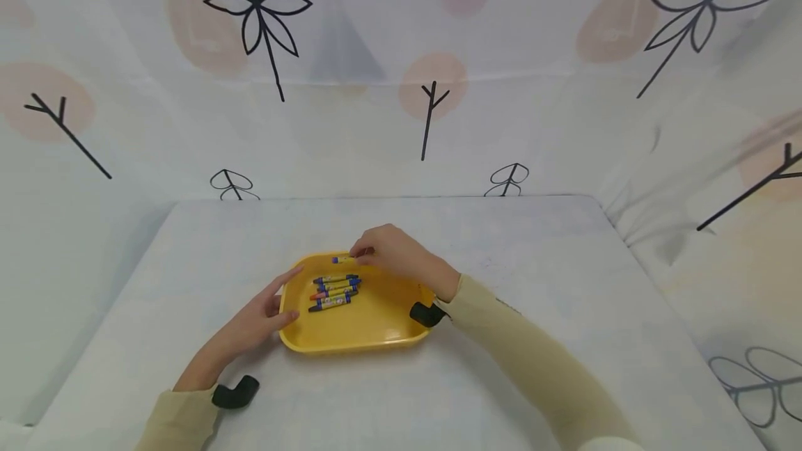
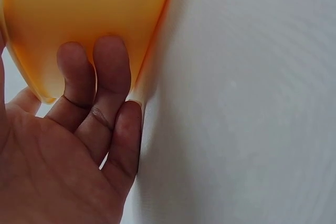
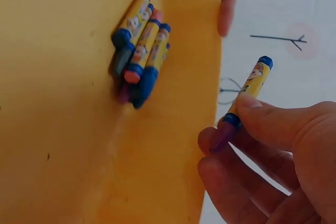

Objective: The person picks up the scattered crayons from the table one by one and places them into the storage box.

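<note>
Between the thumb and fingers of my right hand (image 1: 395, 250) is a purple crayon (image 3: 247, 95) with a yellow wrapper and blue bands. It is held at the far rim of a yellow tray (image 1: 382, 312). Several more crayons (image 1: 336, 289) lie side by side in the left part of the tray, among them a red one and dark ones. My left hand (image 1: 253, 322) grips the tray's left end, its thumb by the near-left rim. In the left wrist view, fingers (image 2: 111, 61) press against the tray's outer side.
The tray stands on a white-covered table (image 1: 514, 263). Behind the table hangs a pale cloth (image 1: 376, 138) printed with leaves, twigs and soft patches. A black wrist mount (image 1: 427, 314) on the right arm overlaps the tray's right edge in the head view.
</note>
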